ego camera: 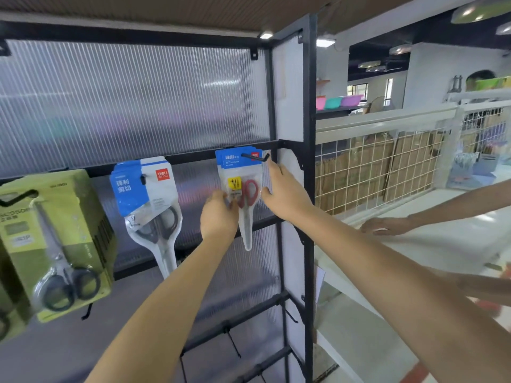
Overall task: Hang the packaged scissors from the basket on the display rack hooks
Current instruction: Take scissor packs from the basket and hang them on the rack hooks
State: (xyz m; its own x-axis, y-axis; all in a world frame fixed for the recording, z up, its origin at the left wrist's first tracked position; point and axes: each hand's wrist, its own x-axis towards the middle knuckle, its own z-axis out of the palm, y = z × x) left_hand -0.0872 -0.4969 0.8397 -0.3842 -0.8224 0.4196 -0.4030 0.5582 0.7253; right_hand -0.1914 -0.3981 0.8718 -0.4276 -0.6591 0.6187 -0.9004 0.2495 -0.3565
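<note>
A pack of red-handled scissors [247, 189] with a blue header hangs on a black hook [255, 158] at the right end of the display rack's crossbar [193, 157]. My left hand [219, 214] pinches the pack's left edge at mid height. My right hand [282, 190] touches its right edge, fingers reaching up toward the hook's tip. More packs seem stacked behind it on the same hook. The basket is not in view.
Left of it hang blue-and-white packs of black-handled scissors [150, 205] and green boxed scissors [52, 241]. Bare hooks [233, 345] stick out of the lower bars. Another person's hand [387, 225] rests on the white counter [442, 244] to the right.
</note>
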